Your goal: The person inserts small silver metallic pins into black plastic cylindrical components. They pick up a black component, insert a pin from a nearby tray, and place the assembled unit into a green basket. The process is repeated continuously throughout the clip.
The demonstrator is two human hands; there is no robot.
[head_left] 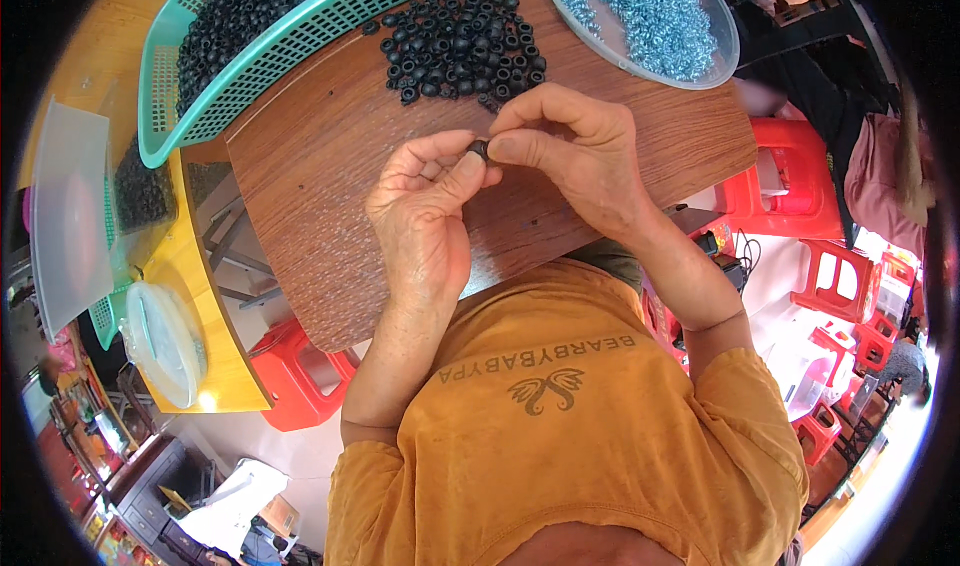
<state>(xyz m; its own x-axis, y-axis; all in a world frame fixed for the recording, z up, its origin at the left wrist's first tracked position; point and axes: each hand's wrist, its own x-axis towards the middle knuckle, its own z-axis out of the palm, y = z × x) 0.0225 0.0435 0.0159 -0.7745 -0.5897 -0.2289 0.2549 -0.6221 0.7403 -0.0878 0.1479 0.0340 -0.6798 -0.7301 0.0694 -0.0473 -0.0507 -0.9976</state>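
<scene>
1. The left hand [425, 216] and the right hand [570, 151] met over the middle of the wooden board [320, 186], fingertips together.
2. Between them sat one small black ring [479, 149], pinched by the left thumb and forefinger on one side and by the right thumb and forefinger on the other.
3. Both hands' remaining fingers were curled in, loosely bent, with nothing else seen in them.
4. Whether anything was inside the ring could not be told; the fingers hid most of it.
5. A loose pile of black rings [462, 41] lay on the board near its far edge, just beyond the hands.
6. A teal basket [290, 41] holding more black rings rested on the board's far left corner, tilted over its edge.
7. A clear dish [728, 36] of pale blue metal bits [645, 11] stood at the far right corner.
8. Red stools [790, 176] stood on the floor to the right of the board, and another [300, 376] below its near left edge.
9. A yellow table [195, 306] carrying clear lids lay left of the board.
</scene>
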